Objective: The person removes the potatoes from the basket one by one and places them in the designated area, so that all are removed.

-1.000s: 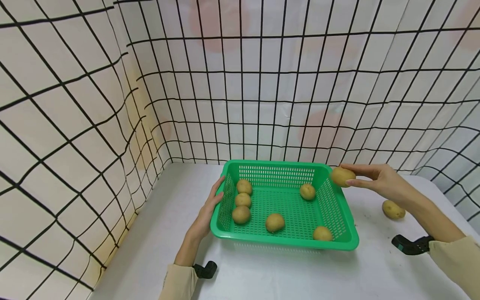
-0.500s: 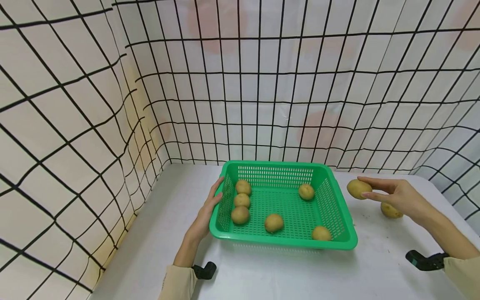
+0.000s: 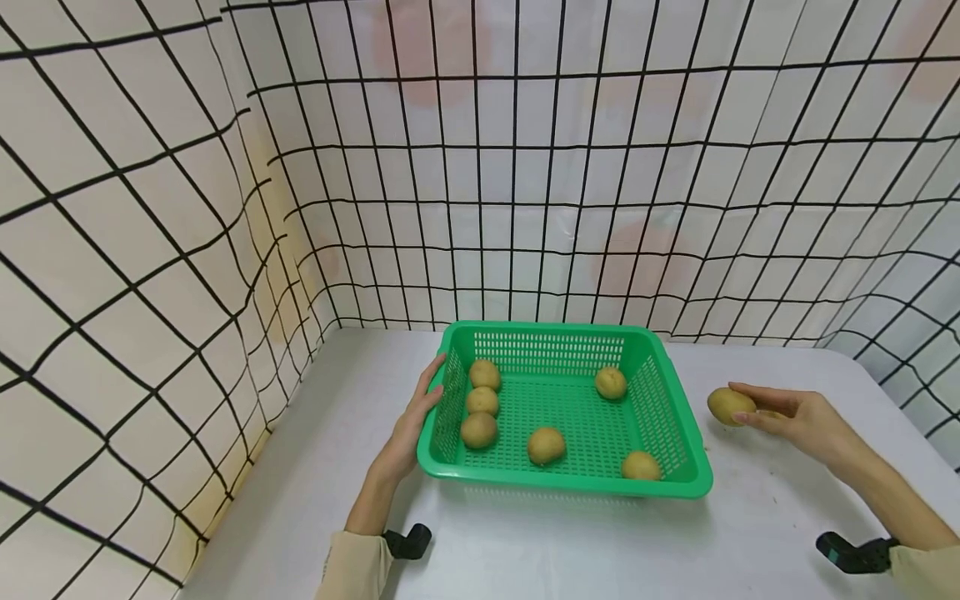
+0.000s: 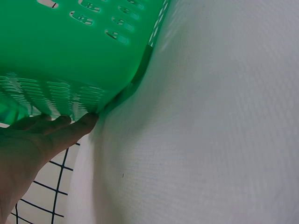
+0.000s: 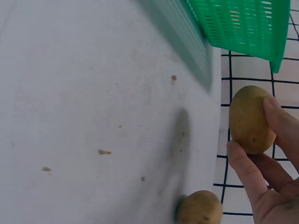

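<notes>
My right hand (image 3: 806, 421) pinches a yellow-brown potato (image 3: 726, 406) between thumb and fingers, to the right of the green plastic basket (image 3: 570, 484). In the right wrist view the same potato (image 5: 250, 119) is held over the table, below the basket corner. A second loose potato (image 5: 201, 210) lies on the table near that hand; the hand hides it in the head view. My left hand (image 3: 405, 433) rests against the basket's left side, its straight fingers (image 4: 70, 135) touching the slotted outer wall. Inside the basket lie several potatoes, including a row of three (image 3: 482, 402) along the left wall.
The basket stands on a white-covered table (image 3: 337, 400) with small brown crumbs (image 5: 104, 152) on its right part. Black netting (image 3: 557, 77) rises behind the table and along both sides, in front of pale walls.
My right hand has carried its potato away from the basket's right rim, to the right and down toward the table. The left hand keeps its place on the basket.
</notes>
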{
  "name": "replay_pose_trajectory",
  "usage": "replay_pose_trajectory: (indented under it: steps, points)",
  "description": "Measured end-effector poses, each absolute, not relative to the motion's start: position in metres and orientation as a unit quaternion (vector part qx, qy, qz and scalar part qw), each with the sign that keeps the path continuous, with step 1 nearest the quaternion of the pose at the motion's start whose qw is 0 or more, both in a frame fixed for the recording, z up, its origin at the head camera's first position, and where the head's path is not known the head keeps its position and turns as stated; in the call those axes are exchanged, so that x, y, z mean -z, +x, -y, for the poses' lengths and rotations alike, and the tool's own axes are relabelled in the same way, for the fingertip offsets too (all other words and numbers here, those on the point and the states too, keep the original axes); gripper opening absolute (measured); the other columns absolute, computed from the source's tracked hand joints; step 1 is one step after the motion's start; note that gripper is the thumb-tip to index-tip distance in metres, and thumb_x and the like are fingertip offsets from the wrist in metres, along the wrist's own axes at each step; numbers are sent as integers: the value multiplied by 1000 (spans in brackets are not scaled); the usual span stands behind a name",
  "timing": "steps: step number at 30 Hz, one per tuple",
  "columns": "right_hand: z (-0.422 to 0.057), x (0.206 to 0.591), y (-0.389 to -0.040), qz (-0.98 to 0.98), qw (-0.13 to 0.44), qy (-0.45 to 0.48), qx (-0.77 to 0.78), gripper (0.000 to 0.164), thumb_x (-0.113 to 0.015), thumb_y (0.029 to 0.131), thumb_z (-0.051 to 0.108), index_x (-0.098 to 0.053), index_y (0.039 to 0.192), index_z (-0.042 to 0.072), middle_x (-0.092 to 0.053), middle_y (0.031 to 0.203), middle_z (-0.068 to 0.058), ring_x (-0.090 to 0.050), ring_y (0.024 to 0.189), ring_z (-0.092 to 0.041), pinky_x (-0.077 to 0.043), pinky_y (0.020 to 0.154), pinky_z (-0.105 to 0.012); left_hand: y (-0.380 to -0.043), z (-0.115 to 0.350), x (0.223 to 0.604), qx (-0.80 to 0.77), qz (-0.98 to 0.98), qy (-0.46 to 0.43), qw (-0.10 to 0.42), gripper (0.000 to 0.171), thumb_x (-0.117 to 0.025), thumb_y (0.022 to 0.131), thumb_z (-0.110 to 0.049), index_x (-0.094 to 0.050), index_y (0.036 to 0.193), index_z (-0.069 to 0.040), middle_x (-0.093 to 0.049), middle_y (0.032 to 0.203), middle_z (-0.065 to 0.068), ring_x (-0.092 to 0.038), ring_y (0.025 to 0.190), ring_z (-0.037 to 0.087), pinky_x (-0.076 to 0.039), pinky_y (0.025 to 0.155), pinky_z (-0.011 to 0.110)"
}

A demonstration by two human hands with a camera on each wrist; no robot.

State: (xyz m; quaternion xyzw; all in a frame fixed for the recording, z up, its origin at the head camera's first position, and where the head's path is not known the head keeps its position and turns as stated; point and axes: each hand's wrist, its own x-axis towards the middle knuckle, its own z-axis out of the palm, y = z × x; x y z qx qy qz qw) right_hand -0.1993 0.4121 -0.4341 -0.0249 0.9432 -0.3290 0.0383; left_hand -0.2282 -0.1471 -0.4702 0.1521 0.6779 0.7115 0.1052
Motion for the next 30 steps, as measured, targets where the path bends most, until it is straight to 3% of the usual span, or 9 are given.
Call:
replay_pose_trajectory:
  steps: [3,5,8,10,12,16,26,28,30]
  points:
    - [-414,442,-197,-947,28,-20,320,69,-72,96,46,-53,151,8,-55,148,-26,-37,101,28,-58,90,-45,-227,147,470,-713,-677,150,107,55,-29,113,-40,-12,164,-42,1,175,0,5,162,37,-7,123,71]
    - [-414,446,-196,-948,26,-13,317,71,-71,96,46,-52,150,6,-56,147,-26,-43,103,23,-57,91,-46,-227,147,470,-713,-676,151,108,55,-29,113,-39,-11,164,-41,2,175,0,5,161,37,-7,123,71]
    - [-413,451,-194,-948,27,-4,318,74,-70,97,47,-50,151,2,-53,147,-30,-62,118,-9,-51,95,-61,-228,147,471,-713,-676,151,109,55,-29,113,-40,-11,165,-41,2,175,0,5,161,37,-7,123,72]
    - [-412,453,-194,-948,29,-1,318,75,-69,97,47,-48,152,0,-51,148,-32,-58,127,-39,-49,97,-65,-228,147,471,-713,-676,151,109,55,-29,113,-40,-11,164,-41,2,175,0,5,161,37,-7,123,72]
    - [-411,455,-193,-947,28,-1,319,75,-70,97,46,-48,151,-1,-50,149,-34,-47,132,-55,-49,98,-65,-228,147,471,-713,-676,150,109,55,-30,112,-41,-11,164,-42,2,175,0,4,161,37,-7,123,72]
    - [-411,457,-193,-949,17,-4,315,72,-72,96,43,-51,149,-1,-51,147,-35,-49,130,-55,-52,96,-60,-228,147,470,-714,-676,151,107,55,-30,112,-41,-11,164,-42,2,175,0,4,161,37,-7,123,71]
    - [-409,462,-193,-952,-6,-9,306,68,-76,94,39,-56,145,-1,-58,140,-32,-57,121,-48,-60,82,-31,-229,147,470,-715,-674,152,107,56,-30,112,-40,-11,164,-41,1,175,0,4,162,36,-6,124,71]
    - [-408,464,-192,-953,-8,-10,304,67,-75,94,41,-57,145,1,-60,137,-30,-59,117,-41,-58,79,-23,-229,147,470,-715,-674,153,107,56,-30,112,-40,-11,164,-41,1,175,0,4,162,36,-6,123,71]
    - [-408,465,-192,-953,-10,-12,303,67,-76,94,42,-58,144,2,-60,133,-28,-61,112,-20,-54,77,-16,-229,147,470,-714,-674,153,107,56,-30,112,-40,-11,165,-41,2,175,0,4,162,36,-6,123,71]
